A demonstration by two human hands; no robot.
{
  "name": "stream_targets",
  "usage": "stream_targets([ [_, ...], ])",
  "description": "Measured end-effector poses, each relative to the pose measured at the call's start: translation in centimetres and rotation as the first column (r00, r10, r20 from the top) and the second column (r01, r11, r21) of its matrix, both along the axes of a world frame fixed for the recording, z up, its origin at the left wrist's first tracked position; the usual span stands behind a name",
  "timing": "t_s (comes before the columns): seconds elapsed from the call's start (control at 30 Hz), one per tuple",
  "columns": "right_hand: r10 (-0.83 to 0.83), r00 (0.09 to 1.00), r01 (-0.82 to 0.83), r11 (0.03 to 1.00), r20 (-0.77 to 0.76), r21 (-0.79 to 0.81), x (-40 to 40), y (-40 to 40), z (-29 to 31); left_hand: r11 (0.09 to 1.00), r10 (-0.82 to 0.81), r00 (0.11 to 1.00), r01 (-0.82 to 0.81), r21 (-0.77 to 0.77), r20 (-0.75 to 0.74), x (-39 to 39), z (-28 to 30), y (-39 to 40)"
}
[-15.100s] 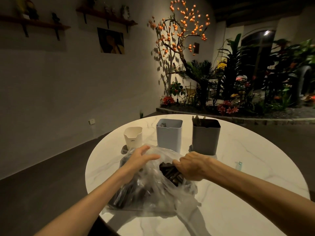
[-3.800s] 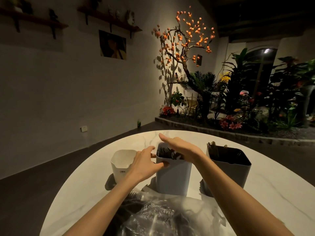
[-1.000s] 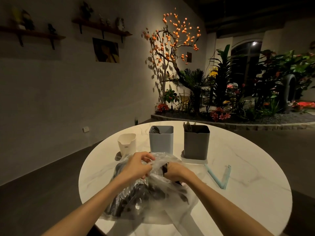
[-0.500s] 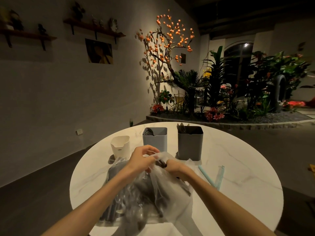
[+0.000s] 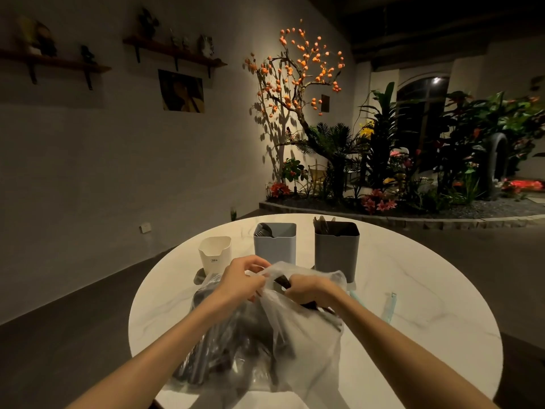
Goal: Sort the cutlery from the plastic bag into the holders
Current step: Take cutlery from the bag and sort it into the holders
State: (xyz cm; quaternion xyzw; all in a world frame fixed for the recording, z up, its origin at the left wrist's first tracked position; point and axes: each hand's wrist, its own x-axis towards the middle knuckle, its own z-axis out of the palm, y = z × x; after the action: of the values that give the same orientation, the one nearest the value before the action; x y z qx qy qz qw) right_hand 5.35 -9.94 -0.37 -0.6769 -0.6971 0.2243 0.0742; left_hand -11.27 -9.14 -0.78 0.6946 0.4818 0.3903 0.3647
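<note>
Cutlery (image 5: 236, 343), dark and heaped, inside a clear plastic bag (image 5: 300, 343) lying low in the frame at the near edge of a round marble desk (image 5: 413, 290). Left hand (image 5: 239, 283) at the bag's mouth, just left of centre, fingers curled in a closed grip that pinches the bunched plastic and lifts it. Right hand (image 5: 309, 289) just beside it to the right, wrist ringed by the plastic, fingers wrapped in a closed grip round a dark bundle of cutlery handles (image 5: 283, 281), one end poking out toward the left hand. Hands near each other, apart or touching cannot be told.

Three holders in a row above the hands, toward the desk's far edge: small white holder (image 5: 214, 253) at left, notched at the rim, with a small label; pale blue holder (image 5: 275, 245) in the middle, dark fork tines showing over its left rim; dark grey holder (image 5: 336, 249) at right, dark utensil tips rising from its back left corner. Plastic bag overlapping the foot of the middle and right holders in the picture.

Pale blue strip (image 5: 390, 308) on the desk at right of centre, well apart from the bag. Tree with orange fruit (image 5: 298, 75) lit against the wall at top centre, leafy plants (image 5: 442, 149) at upper right, two wall shelves (image 5: 174, 53) and a picture (image 5: 180, 91) at upper left.
</note>
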Motion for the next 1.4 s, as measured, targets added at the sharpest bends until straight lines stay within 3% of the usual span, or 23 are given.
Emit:
stream_targets([
  [0.17, 0.032, 0.996, -0.044, 0.987, -0.079, -0.153, 2.2, -1.1, 4.1, 0.986, 0.15, 0.987, -0.154, 0.068, 0.063, 0.6, -0.3, 1.4],
  [0.33, 0.018, 0.988, -0.041, 0.989, -0.152, -0.145, 6.4, -3.8, 7.9, 0.968, 0.241, 0.966, -0.247, 0.052, 0.098, 0.9, -0.4, 2.6],
  [0.47, 0.058, 0.897, -0.167, 0.962, -0.437, -0.217, 10.1, -6.5, 10.1, 0.984, 0.174, 0.966, -0.164, -0.07, 0.192, 1.6, -0.2, 2.7],
  [0.57, 0.042, 0.745, -0.211, 0.961, -0.666, -0.176, 12.1, -7.0, 9.6, 0.992, 0.001, 0.961, 0.033, -0.119, 0.278, 2.4, -0.1, 1.8],
  [0.63, 0.032, 0.644, -0.227, 0.962, -0.765, -0.151, 12.7, -6.8, 8.5, 0.952, -0.17, 0.931, 0.239, -0.19, 0.323, 3.0, -0.6, 1.6],
  [0.73, 0.002, 0.505, -0.211, 0.97, -0.863, -0.122, 12.4, -5.9, 6.7, 0.726, -0.473, 0.859, 0.506, -0.465, 0.197, 3.7, -1.6, 1.9],
  [0.8, -0.023, 0.416, -0.196, 0.974, -0.909, -0.114, 11.9, -5.1, 5.3, 0.543, -0.747, 0.664, 0.587, -0.601, -0.027, 4.0, -2.3, 2.1],
  [0.83, -0.035, 0.361, -0.197, 0.974, -0.932, -0.113, 11.8, -4.5, 4.4, 0.496, -0.823, 0.558, 0.616, -0.612, -0.105, 4.3, -2.6, 2.3],
  [0.87, -0.044, 0.308, -0.201, 0.973, -0.95, -0.11, 11.6, -3.9, 3.4, 0.517, -0.83, 0.534, 0.628, -0.581, -0.162, 4.6, -3.0, 2.4],
  [0.9, -0.052, 0.263, -0.204, 0.973, -0.964, -0.108, 11.5, -3.3, 2.4, 0.59, -0.783, 0.596, 0.618, -0.52, -0.18, 5.0, -3.2, 2.5],
  [0.97, -0.068, 0.194, -0.198, 0.974, -0.979, -0.107, 11.2, -2.1, 0.3, 0.761, -0.564, 0.826, 0.514, -0.395, -0.012, 5.9, -3.1, 2.4],
  [1.0, -0.078, 0.174, -0.188, 0.976, -0.982, -0.111, 10.9, -1.4, -0.7, 0.804, -0.46, 0.879, 0.474, -0.36, 0.129, 6.5, -3.3, 2.8],
  [1.07, -0.086, 0.195, -0.144, 0.983, -0.977, -0.115, 10.2, -0.2, -2.6, 0.836, -0.358, 0.886, 0.445, -0.322, 0.294, 7.8, -3.5, 3.4],
  [1.2, -0.077, 0.328, -0.005, 0.996, -0.941, -0.084, 8.3, 1.4, -5.2, 0.858, -0.301, 0.838, 0.446, -0.255, 0.455, 10.1, -4.7, 4.7],
  [1.3, -0.1, 0.296, 0.093, 0.993, -0.95, -0.076, 7.2, 2.8, -6.8, 0.871, -0.236, 0.824, 0.415, -0.265, 0.515, 10.9, -5.8, 6.4],
  [1.4, -0.086, 0.251, 0.071, 0.995, -0.964, -0.07, 6.9, 3.4, -7.5, 0.836, -0.209, 0.777, 0.457, -0.304, 0.593, 11.0, -6.6, 7.5],
])
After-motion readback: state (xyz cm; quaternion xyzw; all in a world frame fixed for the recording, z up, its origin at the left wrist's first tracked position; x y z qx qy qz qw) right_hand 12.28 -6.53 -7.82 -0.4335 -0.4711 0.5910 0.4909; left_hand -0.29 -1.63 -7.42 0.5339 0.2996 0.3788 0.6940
